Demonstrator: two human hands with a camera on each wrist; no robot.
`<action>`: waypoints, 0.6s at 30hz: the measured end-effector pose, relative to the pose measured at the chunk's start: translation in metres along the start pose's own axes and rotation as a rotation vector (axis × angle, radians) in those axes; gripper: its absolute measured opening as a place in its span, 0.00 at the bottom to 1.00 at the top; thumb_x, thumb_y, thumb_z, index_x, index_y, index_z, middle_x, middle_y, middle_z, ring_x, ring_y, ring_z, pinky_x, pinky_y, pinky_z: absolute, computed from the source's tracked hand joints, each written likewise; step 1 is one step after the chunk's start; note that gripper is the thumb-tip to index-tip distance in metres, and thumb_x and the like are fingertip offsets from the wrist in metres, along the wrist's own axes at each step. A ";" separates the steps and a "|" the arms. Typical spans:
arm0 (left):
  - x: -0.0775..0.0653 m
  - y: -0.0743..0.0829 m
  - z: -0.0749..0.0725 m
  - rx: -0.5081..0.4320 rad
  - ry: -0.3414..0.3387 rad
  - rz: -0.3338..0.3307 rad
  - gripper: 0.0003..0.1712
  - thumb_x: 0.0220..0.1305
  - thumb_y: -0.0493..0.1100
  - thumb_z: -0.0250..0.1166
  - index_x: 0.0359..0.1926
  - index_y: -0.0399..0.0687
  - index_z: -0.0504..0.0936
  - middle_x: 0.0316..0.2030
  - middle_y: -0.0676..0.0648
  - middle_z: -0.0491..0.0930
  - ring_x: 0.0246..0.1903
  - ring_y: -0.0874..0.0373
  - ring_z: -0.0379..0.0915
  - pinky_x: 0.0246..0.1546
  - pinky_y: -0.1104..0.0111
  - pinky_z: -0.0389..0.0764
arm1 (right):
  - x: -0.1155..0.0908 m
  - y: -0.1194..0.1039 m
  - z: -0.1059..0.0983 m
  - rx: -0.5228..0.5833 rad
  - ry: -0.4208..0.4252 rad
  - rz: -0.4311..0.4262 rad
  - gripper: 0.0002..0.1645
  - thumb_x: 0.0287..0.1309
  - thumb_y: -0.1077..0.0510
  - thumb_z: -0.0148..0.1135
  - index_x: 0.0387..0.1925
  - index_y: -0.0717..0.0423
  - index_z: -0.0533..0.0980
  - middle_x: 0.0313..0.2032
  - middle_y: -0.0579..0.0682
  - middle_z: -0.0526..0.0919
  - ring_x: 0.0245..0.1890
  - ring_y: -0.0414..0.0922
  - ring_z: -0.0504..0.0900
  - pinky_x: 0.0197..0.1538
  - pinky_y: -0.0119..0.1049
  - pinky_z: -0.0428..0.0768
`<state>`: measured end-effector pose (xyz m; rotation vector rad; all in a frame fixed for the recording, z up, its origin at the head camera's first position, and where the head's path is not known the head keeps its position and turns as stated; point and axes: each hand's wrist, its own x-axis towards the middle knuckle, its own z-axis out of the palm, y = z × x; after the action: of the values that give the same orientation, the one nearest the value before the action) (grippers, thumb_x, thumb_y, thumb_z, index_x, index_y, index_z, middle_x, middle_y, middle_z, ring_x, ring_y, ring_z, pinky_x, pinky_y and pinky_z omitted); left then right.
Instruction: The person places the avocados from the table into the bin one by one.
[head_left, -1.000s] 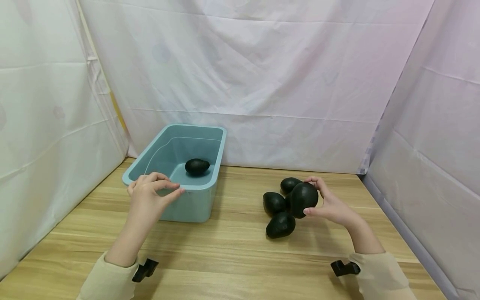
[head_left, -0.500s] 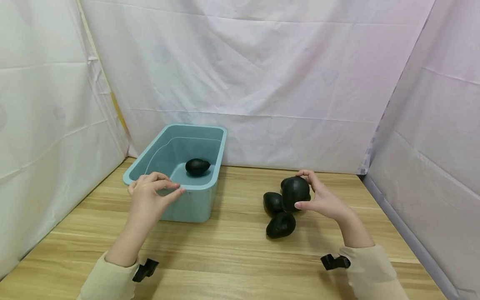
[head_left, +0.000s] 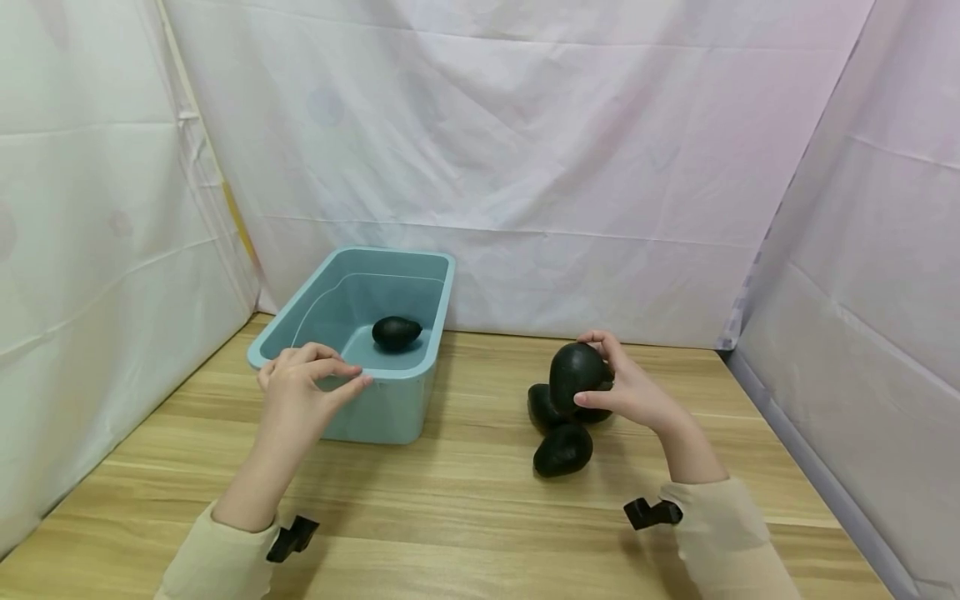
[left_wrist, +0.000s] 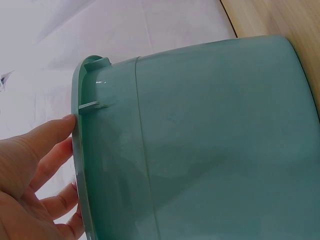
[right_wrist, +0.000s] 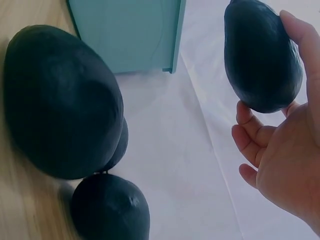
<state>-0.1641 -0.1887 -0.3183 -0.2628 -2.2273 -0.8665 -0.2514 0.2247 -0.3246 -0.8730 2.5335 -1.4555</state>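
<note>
Up front came the counter (head_left: 465, 533), and on it — first of the fruit — the front avocado (head_left: 562, 451) was seen lying on its side. Just beyond, the second avocado (head_left: 540, 408) was partly covered, and the third avocado (head_left: 596, 414) nearly hidden, by the one held above. That held avocado (head_left: 573, 367) was raised off the counter, clamped in the right hand (head_left: 626, 387), with the thumb pressed to its near side and fingers wrapped about the far side. For a clean lift, a firm but gentle grip was called for, with height enough that no neighbour would be knocked rolling. Over at the tub (head_left: 375, 412), the near rim was pinched by the left hand (head_left: 300, 387) — a light hold, probably enough for steadying it. Deeper in, the inner avocado (head_left: 396, 333) was rested on the tub's floor; behind everything, pale cloth (head_left: 525, 167) was hung.
</note>
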 end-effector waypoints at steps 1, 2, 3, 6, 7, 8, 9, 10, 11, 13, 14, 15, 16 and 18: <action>0.000 0.000 0.000 -0.001 0.000 -0.001 0.09 0.41 0.36 0.80 0.26 0.42 0.88 0.32 0.48 0.77 0.38 0.47 0.65 0.50 0.38 0.48 | 0.001 -0.001 0.001 0.009 -0.002 -0.004 0.43 0.53 0.60 0.70 0.62 0.49 0.54 0.56 0.61 0.64 0.51 0.57 0.73 0.48 0.51 0.73; 0.000 0.000 0.000 -0.002 -0.001 -0.001 0.09 0.41 0.36 0.80 0.26 0.42 0.88 0.32 0.48 0.77 0.38 0.48 0.65 0.50 0.38 0.48 | 0.003 -0.002 0.001 0.015 -0.002 -0.008 0.43 0.53 0.60 0.70 0.63 0.50 0.54 0.56 0.61 0.64 0.50 0.56 0.74 0.47 0.50 0.74; 0.000 0.000 0.000 -0.004 -0.001 -0.001 0.09 0.41 0.36 0.80 0.26 0.42 0.88 0.32 0.48 0.77 0.38 0.48 0.65 0.50 0.38 0.48 | 0.004 -0.002 0.002 0.020 -0.002 -0.011 0.42 0.53 0.61 0.70 0.63 0.50 0.53 0.56 0.61 0.63 0.50 0.56 0.74 0.47 0.49 0.74; 0.000 0.000 0.000 -0.007 -0.001 -0.002 0.09 0.41 0.36 0.80 0.26 0.42 0.88 0.32 0.48 0.77 0.38 0.48 0.65 0.50 0.38 0.48 | 0.009 -0.005 0.003 0.037 -0.001 -0.010 0.42 0.54 0.61 0.69 0.62 0.51 0.53 0.59 0.61 0.62 0.49 0.56 0.75 0.46 0.48 0.75; 0.000 0.000 0.000 -0.007 -0.002 -0.003 0.09 0.41 0.36 0.80 0.26 0.42 0.88 0.32 0.48 0.77 0.38 0.48 0.65 0.50 0.38 0.48 | 0.011 -0.006 0.003 0.044 -0.002 -0.009 0.42 0.54 0.62 0.69 0.62 0.51 0.53 0.59 0.61 0.62 0.49 0.56 0.75 0.46 0.47 0.75; 0.000 0.000 0.000 -0.008 -0.003 -0.003 0.09 0.41 0.36 0.80 0.26 0.42 0.88 0.32 0.48 0.77 0.38 0.48 0.65 0.50 0.38 0.48 | 0.012 -0.007 0.003 0.051 -0.001 -0.010 0.42 0.54 0.62 0.69 0.62 0.51 0.53 0.60 0.61 0.62 0.50 0.56 0.74 0.46 0.47 0.76; 0.000 0.000 0.000 -0.008 -0.003 -0.004 0.09 0.41 0.36 0.80 0.26 0.42 0.88 0.32 0.48 0.77 0.38 0.48 0.65 0.50 0.38 0.48 | 0.014 -0.007 0.003 0.058 0.000 -0.009 0.42 0.53 0.62 0.69 0.62 0.51 0.53 0.60 0.61 0.62 0.50 0.57 0.74 0.46 0.47 0.76; 0.000 0.000 0.000 -0.008 -0.003 -0.004 0.09 0.41 0.36 0.80 0.26 0.42 0.88 0.32 0.48 0.77 0.38 0.48 0.65 0.50 0.38 0.48 | 0.016 -0.009 0.004 0.064 0.000 -0.013 0.42 0.53 0.63 0.69 0.62 0.51 0.53 0.61 0.61 0.62 0.50 0.57 0.73 0.46 0.47 0.76; 0.000 0.000 0.000 -0.008 -0.004 -0.004 0.09 0.41 0.36 0.80 0.26 0.42 0.88 0.32 0.48 0.77 0.38 0.48 0.65 0.50 0.38 0.48 | 0.017 -0.010 0.004 0.073 -0.002 -0.019 0.42 0.54 0.63 0.68 0.62 0.51 0.53 0.61 0.61 0.61 0.51 0.58 0.73 0.45 0.47 0.76; 0.000 0.000 -0.001 -0.008 -0.004 -0.005 0.09 0.41 0.36 0.80 0.26 0.42 0.88 0.32 0.48 0.77 0.38 0.48 0.65 0.50 0.38 0.48 | 0.020 -0.013 0.005 0.083 -0.004 -0.023 0.42 0.53 0.64 0.68 0.62 0.50 0.53 0.61 0.61 0.61 0.51 0.58 0.73 0.44 0.47 0.77; 0.000 0.000 -0.001 -0.008 -0.004 -0.005 0.09 0.41 0.36 0.80 0.26 0.42 0.88 0.32 0.48 0.77 0.38 0.48 0.65 0.50 0.38 0.48 | 0.022 -0.014 0.005 0.087 -0.004 -0.025 0.42 0.53 0.64 0.68 0.62 0.50 0.54 0.61 0.61 0.61 0.51 0.59 0.73 0.43 0.46 0.77; 0.000 0.000 -0.001 -0.007 -0.005 -0.004 0.09 0.41 0.36 0.80 0.26 0.42 0.88 0.32 0.48 0.77 0.38 0.48 0.65 0.50 0.38 0.48 | 0.023 -0.016 0.006 0.089 -0.005 -0.026 0.41 0.53 0.64 0.69 0.62 0.49 0.54 0.61 0.61 0.61 0.51 0.59 0.73 0.43 0.46 0.78; 0.000 0.000 -0.001 -0.007 -0.005 -0.004 0.09 0.41 0.36 0.80 0.26 0.42 0.88 0.32 0.48 0.77 0.38 0.48 0.65 0.50 0.38 0.48 | 0.024 -0.017 0.006 0.091 -0.006 -0.025 0.41 0.54 0.63 0.69 0.62 0.49 0.54 0.61 0.60 0.61 0.51 0.58 0.73 0.42 0.46 0.78; 0.000 0.001 -0.001 -0.005 -0.006 -0.003 0.09 0.41 0.36 0.80 0.26 0.42 0.88 0.32 0.48 0.77 0.39 0.47 0.65 0.50 0.39 0.48 | 0.026 -0.019 0.007 0.100 -0.007 -0.023 0.41 0.54 0.63 0.69 0.62 0.48 0.54 0.62 0.60 0.61 0.50 0.58 0.73 0.40 0.45 0.79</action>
<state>-0.1635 -0.1888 -0.3175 -0.2644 -2.2320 -0.8742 -0.2623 0.1985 -0.3078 -0.8922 2.4295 -1.5681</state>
